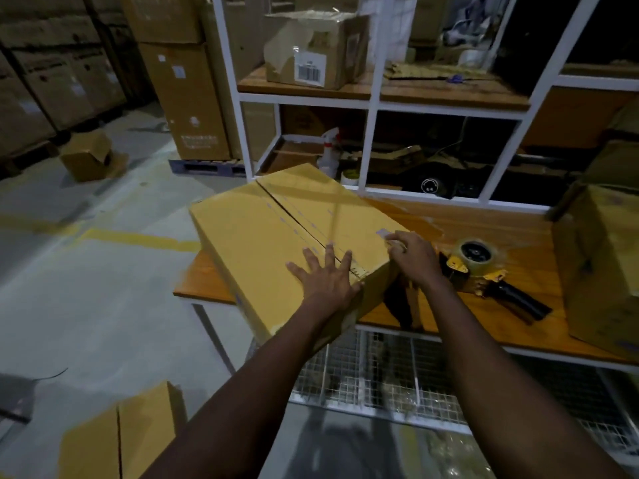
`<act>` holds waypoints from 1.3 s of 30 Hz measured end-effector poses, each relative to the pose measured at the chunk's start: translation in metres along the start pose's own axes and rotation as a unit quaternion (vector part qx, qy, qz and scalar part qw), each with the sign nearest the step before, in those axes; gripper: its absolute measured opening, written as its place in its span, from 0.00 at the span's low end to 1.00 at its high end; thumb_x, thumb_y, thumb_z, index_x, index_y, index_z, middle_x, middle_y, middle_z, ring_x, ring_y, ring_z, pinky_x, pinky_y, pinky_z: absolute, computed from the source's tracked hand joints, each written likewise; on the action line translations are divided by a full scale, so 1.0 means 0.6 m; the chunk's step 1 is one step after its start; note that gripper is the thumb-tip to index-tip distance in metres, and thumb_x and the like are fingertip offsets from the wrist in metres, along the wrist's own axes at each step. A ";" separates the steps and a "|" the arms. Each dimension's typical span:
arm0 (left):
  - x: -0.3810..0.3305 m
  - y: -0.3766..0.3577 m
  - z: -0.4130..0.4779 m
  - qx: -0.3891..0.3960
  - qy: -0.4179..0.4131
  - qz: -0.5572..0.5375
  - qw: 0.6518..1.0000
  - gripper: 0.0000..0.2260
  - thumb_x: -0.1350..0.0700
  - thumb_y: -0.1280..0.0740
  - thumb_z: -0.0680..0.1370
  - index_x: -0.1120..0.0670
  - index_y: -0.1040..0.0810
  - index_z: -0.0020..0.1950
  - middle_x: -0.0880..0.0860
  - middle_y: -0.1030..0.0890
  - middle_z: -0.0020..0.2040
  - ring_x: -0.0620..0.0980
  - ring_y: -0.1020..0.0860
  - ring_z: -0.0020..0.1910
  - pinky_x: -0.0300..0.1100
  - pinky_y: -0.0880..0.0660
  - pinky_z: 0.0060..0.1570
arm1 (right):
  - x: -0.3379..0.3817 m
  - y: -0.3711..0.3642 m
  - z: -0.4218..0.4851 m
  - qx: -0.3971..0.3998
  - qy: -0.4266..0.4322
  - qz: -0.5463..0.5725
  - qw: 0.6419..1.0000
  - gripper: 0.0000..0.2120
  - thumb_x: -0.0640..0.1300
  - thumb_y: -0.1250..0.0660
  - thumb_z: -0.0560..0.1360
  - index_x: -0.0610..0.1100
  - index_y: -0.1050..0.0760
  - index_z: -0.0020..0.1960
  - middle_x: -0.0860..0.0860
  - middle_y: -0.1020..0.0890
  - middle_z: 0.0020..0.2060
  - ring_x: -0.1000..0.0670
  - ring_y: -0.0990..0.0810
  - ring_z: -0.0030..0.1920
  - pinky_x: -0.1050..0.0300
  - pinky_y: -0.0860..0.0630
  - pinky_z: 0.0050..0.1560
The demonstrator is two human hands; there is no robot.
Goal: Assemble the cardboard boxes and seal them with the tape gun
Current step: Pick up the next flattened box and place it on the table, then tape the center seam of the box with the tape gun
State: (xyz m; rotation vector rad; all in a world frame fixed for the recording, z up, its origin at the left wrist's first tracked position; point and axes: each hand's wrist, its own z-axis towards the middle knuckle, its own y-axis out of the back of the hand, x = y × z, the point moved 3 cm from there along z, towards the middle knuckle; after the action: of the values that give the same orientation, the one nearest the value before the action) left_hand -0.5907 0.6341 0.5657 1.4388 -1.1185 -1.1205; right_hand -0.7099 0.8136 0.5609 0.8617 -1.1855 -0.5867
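A closed yellow-brown cardboard box (262,236) lies tilted across the left end of the wooden table (501,229), its near-left part overhanging the edge. The top flaps meet in a centre seam. My left hand (328,274) presses flat on the lid near the seam, fingers spread. My right hand (415,257) is at the box's right top edge, fingers curled over the edge by a short shiny piece of clear tape. The tape gun (484,267), with a clear roll and black handle, lies on the table just right of my right hand, held by no one.
Another cardboard box (601,271) stands at the table's right end. A white-framed shelf (370,105) with boxes and clutter rises behind the table. Wire mesh (397,375) runs under the tabletop. A folded box (121,440) lies at lower left, and a small open box (90,157) sits on the floor.
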 end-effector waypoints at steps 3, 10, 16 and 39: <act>-0.051 -0.004 0.028 -0.016 0.030 -0.011 0.999 0.34 0.32 0.49 0.80 0.46 0.54 0.81 0.58 0.56 0.81 0.74 0.59 0.75 0.82 0.58 0.60 | -0.072 0.042 -0.003 -0.045 -0.055 -0.030 0.997 0.17 0.52 0.37 0.80 0.54 0.27 0.68 0.48 0.29 0.72 0.43 0.39 0.76 0.34 0.39 0.70; -0.173 -0.009 0.111 -0.027 0.049 -0.017 0.998 0.29 0.43 0.50 0.83 0.53 0.53 0.81 0.62 0.55 0.80 0.72 0.58 0.76 0.82 0.57 0.60 | -0.267 0.115 -0.044 -0.093 -0.247 -0.117 0.957 0.31 0.52 0.34 0.77 0.46 0.40 0.76 0.45 0.40 0.77 0.36 0.45 0.75 0.29 0.44 0.69; -0.247 -0.008 0.176 -0.020 0.086 -0.036 0.995 0.28 0.44 0.51 0.83 0.51 0.54 0.81 0.65 0.58 0.79 0.75 0.59 0.75 0.83 0.59 0.59 | -0.397 0.115 -0.056 -0.012 -0.344 -0.162 0.925 0.32 0.58 0.30 0.72 0.44 0.36 0.69 0.45 0.34 0.70 0.33 0.38 0.70 0.28 0.41 0.67; -0.309 0.000 0.266 -0.025 0.149 -0.090 0.984 0.31 0.34 0.55 0.80 0.47 0.49 0.80 0.63 0.56 0.80 0.71 0.60 0.76 0.80 0.65 0.61 | -0.450 0.118 -0.016 -0.028 -0.270 -0.252 0.929 0.15 0.54 0.36 0.78 0.51 0.29 0.63 0.46 0.24 0.60 0.40 0.28 0.60 0.43 0.35 0.57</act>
State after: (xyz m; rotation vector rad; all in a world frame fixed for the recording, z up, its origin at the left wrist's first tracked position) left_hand -0.7768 0.7930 0.5657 1.6298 -0.7571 -1.0078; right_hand -0.7824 1.0677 0.4709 0.9944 -1.4315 -1.3368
